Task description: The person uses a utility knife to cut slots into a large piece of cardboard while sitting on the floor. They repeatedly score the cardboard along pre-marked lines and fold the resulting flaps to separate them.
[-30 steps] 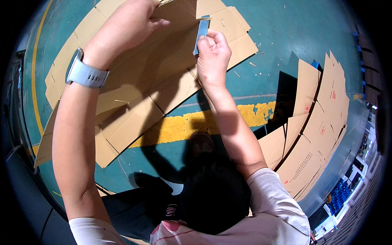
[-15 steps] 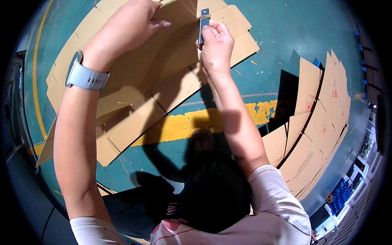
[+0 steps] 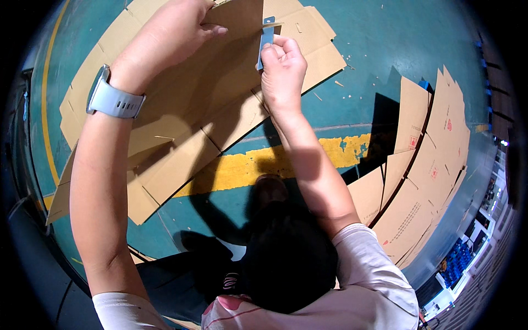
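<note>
Two hands, left [image 3: 179, 30] and right [image 3: 283, 77]; one strip tool [image 3: 266, 41]; one raised cardboard sheet [image 3: 236, 36]. The tool sits lower than half a second ago, its face paler: narrow, blue-grey, slanting at the sheet's right edge, pinched in the right hand's curled fingers. The left hand's grip I cannot tell.

Left hand [image 3: 176, 23], raised cardboard [image 3: 236, 36] cut by top edge; blue strip [image 3: 268, 37] partly hidden by right hand [image 3: 283, 74].
</note>
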A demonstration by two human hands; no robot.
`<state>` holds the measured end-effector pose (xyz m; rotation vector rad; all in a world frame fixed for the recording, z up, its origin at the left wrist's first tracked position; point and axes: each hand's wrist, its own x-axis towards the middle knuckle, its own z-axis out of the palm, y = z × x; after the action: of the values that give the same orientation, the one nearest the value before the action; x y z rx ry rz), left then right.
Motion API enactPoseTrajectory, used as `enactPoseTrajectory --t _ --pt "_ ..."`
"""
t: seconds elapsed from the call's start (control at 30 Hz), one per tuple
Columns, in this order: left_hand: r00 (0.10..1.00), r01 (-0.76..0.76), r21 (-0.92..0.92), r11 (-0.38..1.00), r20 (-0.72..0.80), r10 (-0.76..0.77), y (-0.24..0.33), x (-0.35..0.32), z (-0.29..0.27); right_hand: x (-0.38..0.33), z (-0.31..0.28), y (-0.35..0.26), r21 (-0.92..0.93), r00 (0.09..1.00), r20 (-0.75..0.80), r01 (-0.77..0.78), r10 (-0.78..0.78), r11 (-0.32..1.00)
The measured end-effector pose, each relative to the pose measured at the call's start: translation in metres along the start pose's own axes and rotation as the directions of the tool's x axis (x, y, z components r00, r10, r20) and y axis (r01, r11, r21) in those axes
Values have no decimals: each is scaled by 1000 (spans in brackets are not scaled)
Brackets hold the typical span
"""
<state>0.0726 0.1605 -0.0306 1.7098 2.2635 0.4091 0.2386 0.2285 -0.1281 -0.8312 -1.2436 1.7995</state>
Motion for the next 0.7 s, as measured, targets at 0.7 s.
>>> enactPoseTrajectory --t 0.7 --pt "994 -89 22 996 -68 90 -13 3 8 -27 -33 -45 -359 982 172 135 -77 923"
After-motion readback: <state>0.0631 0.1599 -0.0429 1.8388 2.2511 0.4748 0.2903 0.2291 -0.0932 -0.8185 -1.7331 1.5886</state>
